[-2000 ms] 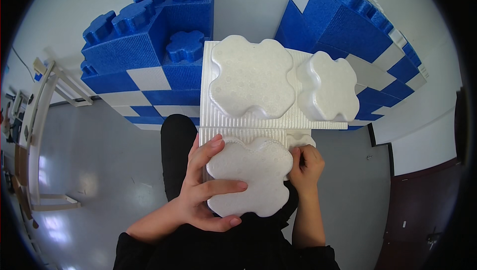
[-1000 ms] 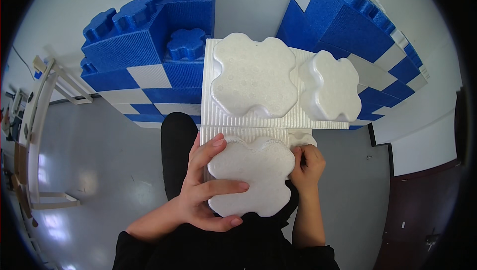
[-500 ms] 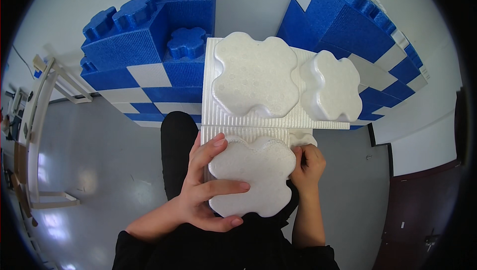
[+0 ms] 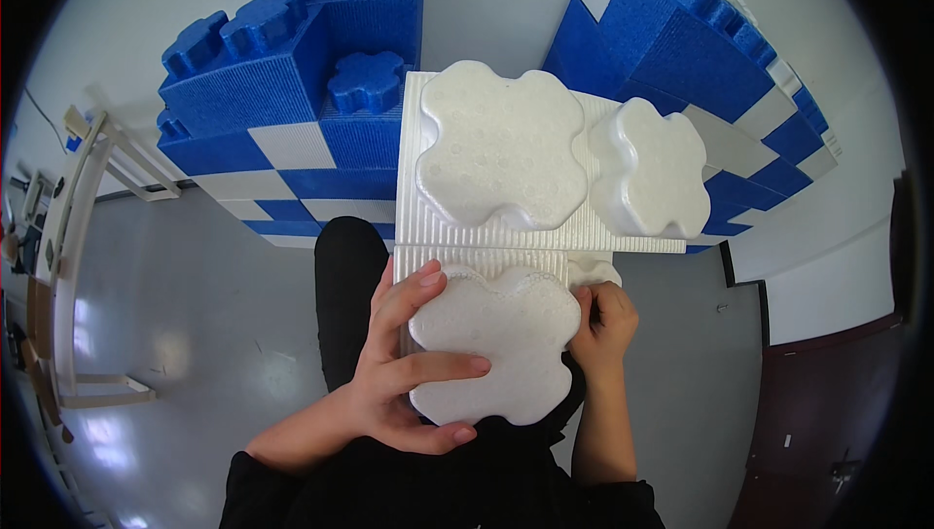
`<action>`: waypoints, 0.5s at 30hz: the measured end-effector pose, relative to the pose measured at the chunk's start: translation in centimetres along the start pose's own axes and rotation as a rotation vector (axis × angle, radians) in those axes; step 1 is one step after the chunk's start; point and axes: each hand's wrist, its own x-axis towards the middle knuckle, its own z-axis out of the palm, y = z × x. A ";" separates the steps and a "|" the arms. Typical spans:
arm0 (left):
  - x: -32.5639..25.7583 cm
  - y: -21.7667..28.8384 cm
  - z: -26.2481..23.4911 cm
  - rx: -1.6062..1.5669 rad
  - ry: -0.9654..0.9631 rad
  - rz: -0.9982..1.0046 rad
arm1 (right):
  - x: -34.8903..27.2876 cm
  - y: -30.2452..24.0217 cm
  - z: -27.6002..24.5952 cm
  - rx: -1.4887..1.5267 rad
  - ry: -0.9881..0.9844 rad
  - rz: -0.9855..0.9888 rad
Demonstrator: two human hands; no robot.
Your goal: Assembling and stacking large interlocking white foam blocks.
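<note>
White ribbed foam block sits lower centre of frame. From here, left hand is spread wide, gripping its big lobed stud; right hand is curled, can't tell if gripping.

near block: white, ribbed top, large four-lobed stud facing up; partly hidden second stud at right
far block: white, ribbed top, two lobed studs side by side
seam: blocks edge to edge
</note>
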 end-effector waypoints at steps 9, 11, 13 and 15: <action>0.0 0.0 0.0 -0.003 -0.001 0.003 | -0.1 0.1 0.0 -0.002 -0.003 0.002; 0.0 0.0 0.0 -0.003 -0.002 0.002 | -0.1 0.1 0.0 0.001 0.000 0.000; -0.1 0.0 0.0 -0.009 0.001 -0.004 | 0.0 0.0 0.0 -0.001 0.000 -0.007; 0.2 0.2 -0.1 0.012 0.005 0.017 | -0.1 0.0 0.0 -0.004 -0.002 -0.003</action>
